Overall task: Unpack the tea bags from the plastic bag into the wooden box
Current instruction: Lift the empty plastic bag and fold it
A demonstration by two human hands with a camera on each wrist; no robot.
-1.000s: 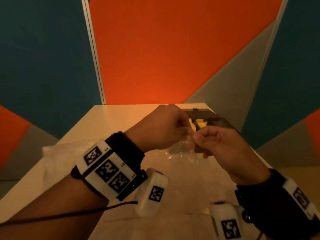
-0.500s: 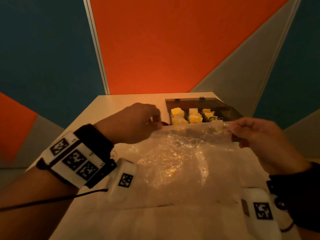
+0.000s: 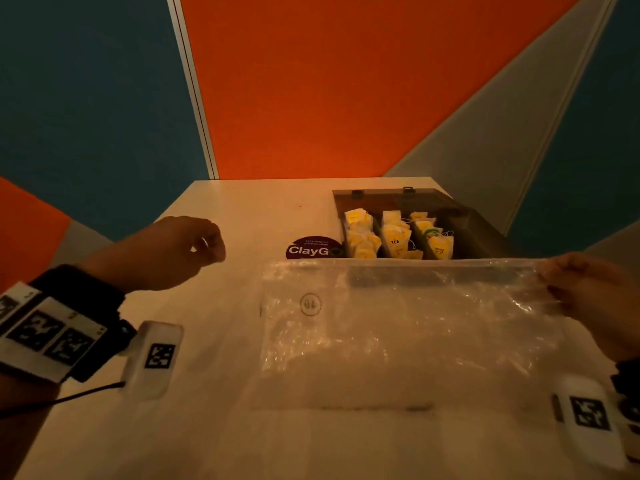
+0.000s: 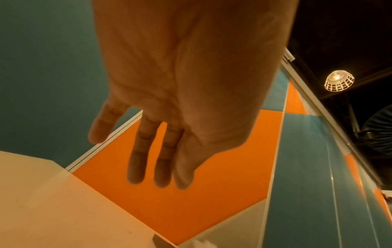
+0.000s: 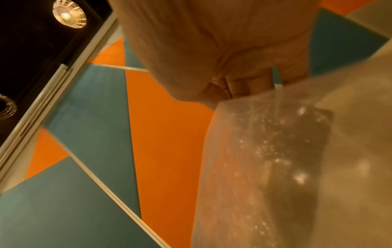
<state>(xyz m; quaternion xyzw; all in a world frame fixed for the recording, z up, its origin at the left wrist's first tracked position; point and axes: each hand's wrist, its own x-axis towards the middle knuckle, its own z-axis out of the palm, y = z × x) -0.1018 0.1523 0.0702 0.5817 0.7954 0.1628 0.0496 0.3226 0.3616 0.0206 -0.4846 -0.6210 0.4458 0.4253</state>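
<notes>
A clear plastic bag (image 3: 398, 323) hangs spread flat above the table, and I see nothing inside it. My right hand (image 3: 554, 284) pinches its top right corner; in the right wrist view the fingers (image 5: 246, 87) curl onto the bag (image 5: 265, 159). My left hand (image 3: 207, 244) hovers off to the left, apart from the bag, holding nothing. In the left wrist view its fingers (image 4: 137, 161) hang straight and relaxed. The dark wooden box (image 3: 481, 230) stands open at the back right, with yellow tea bags (image 3: 394, 233) upright in its compartments.
A round purple sticker (image 3: 313, 249) lies on the pale table (image 3: 242, 209) just left of the box. Orange, teal and grey wall panels rise behind the table's far edge. The box sits close to the right edge.
The two hands, pinched together at the bag a second ago, drew apart and stretched it wide. The left hand has since let go and moved left; the right hand moved right with the bag.
</notes>
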